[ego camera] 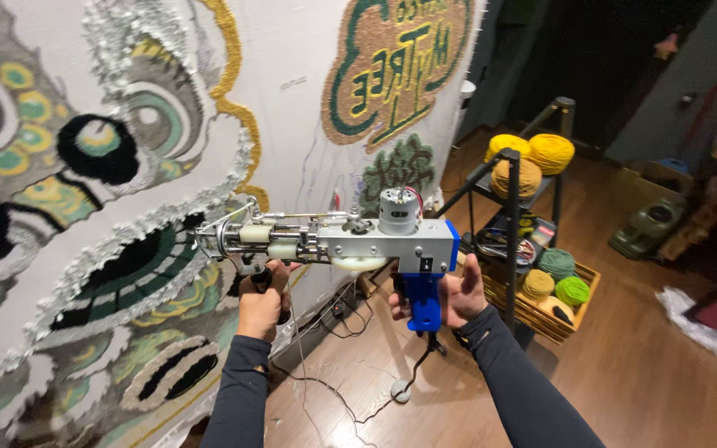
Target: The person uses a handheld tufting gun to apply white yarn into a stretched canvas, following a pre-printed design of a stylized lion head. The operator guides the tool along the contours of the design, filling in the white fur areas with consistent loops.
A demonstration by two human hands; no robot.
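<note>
Tufting gun point(350, 236): held level, its needle end at the tufted cloth point(109, 207).
Left hand point(260, 303): fingers wrapped round the front grip.
Right hand point(456, 294): fingers closed round the blue handle point(423, 300).
Yarn rack point(514, 195): seen just beyond.

Silver and blue against a wall of tufted colour

The metal tufting gun point(350, 236) has a silver-grey body and a bright blue grip; the stretched white cloth point(292, 99) carries tufted swirls of black, green, yellow, gold and silver-white. The black metal rack point(512, 216) holds mustard-yellow yarn balls point(533, 158), the wooden crate point(553, 311) green and ochre ones. Both sleeves point(524, 390) are dark grey, the plank floor point(624, 373) is brown.
</note>
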